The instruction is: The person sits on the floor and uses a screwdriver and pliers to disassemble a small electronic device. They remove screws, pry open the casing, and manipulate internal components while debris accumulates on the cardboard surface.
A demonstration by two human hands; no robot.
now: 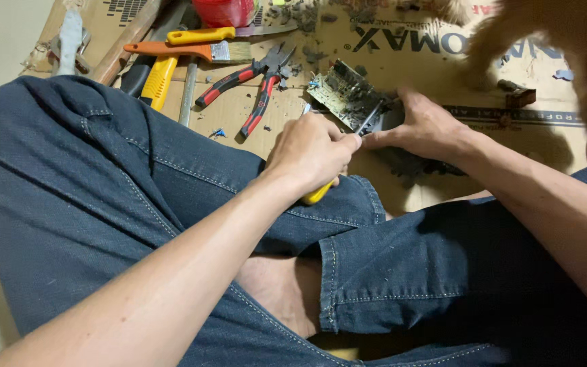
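My left hand [309, 151] is closed around a yellow-handled screwdriver [317, 194]; its metal shaft [369, 117] reaches up to a green circuit board [345, 94] tilted on a dark plastic casing [416, 163]. My right hand [424, 128] presses down on that casing, fingers beside the board's right edge. Both rest on flattened cardboard [409, 47] in front of my crossed legs in blue jeans [103, 190].
Red-and-black pliers [253, 85] lie left of the board. Further left are a yellow-handled knife [202, 34], an orange-handled brush [185, 50], a yellow tool [159, 81], a wooden handle [125, 37] and a red container [224, 11]. A furry animal [565, 47] stands at the top right.
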